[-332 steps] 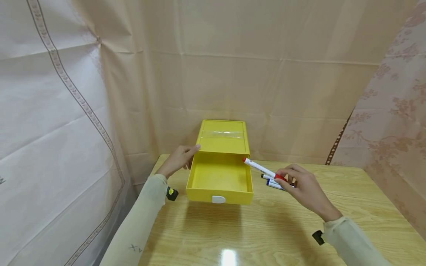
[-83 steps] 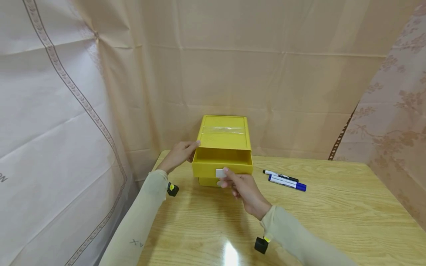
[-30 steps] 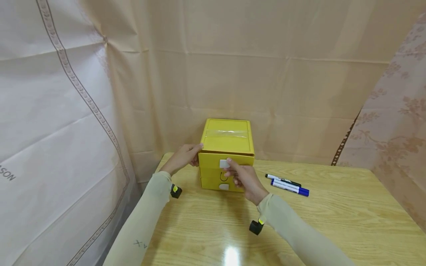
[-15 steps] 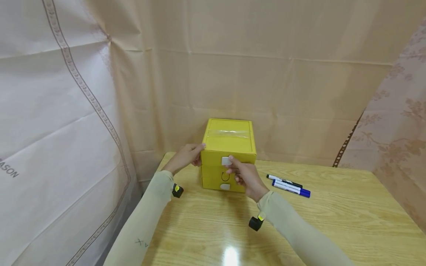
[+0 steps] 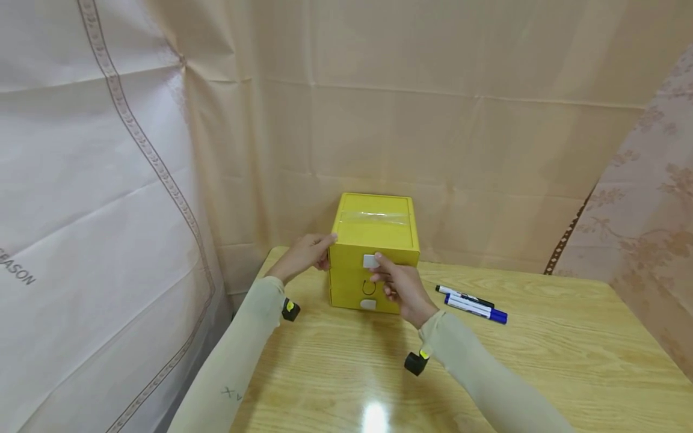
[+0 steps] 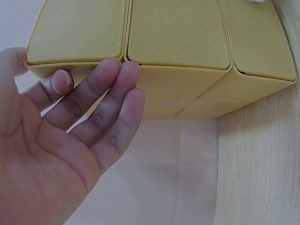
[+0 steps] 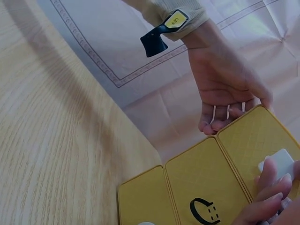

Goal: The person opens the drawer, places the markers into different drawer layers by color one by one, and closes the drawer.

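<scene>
A yellow drawer box [image 5: 379,231] stands at the back of the table, its drawer fronts flush. My right hand [image 5: 403,288] pinches the white pull tab [image 5: 370,261] of the top drawer, thumb above and fingers below. The right wrist view shows those fingertips [image 7: 269,171] at the tab. On the box's left side rests my left hand [image 5: 305,255], its thumb at the top front corner. Its relaxed fingers [image 6: 101,82] touch the side wall near the front edge. The inside of the drawers is hidden.
Right of the box lie a black-capped marker [image 5: 464,296] and blue-capped markers [image 5: 476,308] on the wooden table [image 5: 568,349]. Clear tape [image 5: 376,218] runs across the box top. Behind hangs a beige cloth [image 5: 390,132], with a pale cloth [image 5: 97,210] at the left.
Earlier my right hand held a red-capped marker beside the pulled-out top drawer; that marker is now out of sight. The right hand has since pushed the drawer in. My left hand stayed at the box.
</scene>
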### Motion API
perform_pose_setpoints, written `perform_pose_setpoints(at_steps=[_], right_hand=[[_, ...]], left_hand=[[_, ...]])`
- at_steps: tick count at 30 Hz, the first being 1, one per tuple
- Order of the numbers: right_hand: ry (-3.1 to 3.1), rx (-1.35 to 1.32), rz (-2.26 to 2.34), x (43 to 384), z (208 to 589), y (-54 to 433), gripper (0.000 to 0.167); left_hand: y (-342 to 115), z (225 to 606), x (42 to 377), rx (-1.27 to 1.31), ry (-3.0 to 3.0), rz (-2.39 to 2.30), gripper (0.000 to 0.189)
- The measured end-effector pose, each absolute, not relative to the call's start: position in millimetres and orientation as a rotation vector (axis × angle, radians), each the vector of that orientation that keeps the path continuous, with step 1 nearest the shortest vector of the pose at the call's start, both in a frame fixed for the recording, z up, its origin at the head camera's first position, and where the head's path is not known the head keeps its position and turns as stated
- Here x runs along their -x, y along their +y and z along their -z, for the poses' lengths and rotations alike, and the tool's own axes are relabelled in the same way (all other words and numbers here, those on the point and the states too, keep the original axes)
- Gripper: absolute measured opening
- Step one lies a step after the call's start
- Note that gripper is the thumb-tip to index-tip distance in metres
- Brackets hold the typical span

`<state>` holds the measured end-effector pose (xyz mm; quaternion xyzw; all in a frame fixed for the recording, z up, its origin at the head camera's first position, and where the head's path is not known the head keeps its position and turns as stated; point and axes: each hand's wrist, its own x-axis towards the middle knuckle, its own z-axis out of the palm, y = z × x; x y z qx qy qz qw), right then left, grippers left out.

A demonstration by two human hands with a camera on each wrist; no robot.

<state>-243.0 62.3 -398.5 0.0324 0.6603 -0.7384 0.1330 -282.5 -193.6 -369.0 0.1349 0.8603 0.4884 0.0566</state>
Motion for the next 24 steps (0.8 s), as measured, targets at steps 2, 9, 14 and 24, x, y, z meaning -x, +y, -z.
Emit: perform_pose_setpoints(at_steps=[2,9,14,24], right_hand=[[1.914,-0.096,2.144,243.1,398.5,62.5,0.059],[1.938,-0.092,2.125,243.2,399.1,65.0,0.058],[1.961,-0.053,2.061,243.8,399.8,68.6,0.061],[1.983,0.028,1.927,244.9,403.5,89.0,0.059]], left_hand=[[-193.2,369.1,282.8,-0.414,2.609,-1.482,0.06],[-192.1,368.6,283.9,-0.436,2.603,-1.484,0.059],[-191.9,369.6,283.6,-0.448,2.597,-1.488,0.06],[-191.9,373.1,283.0,-0.449,2.605,-1.496,0.063]])
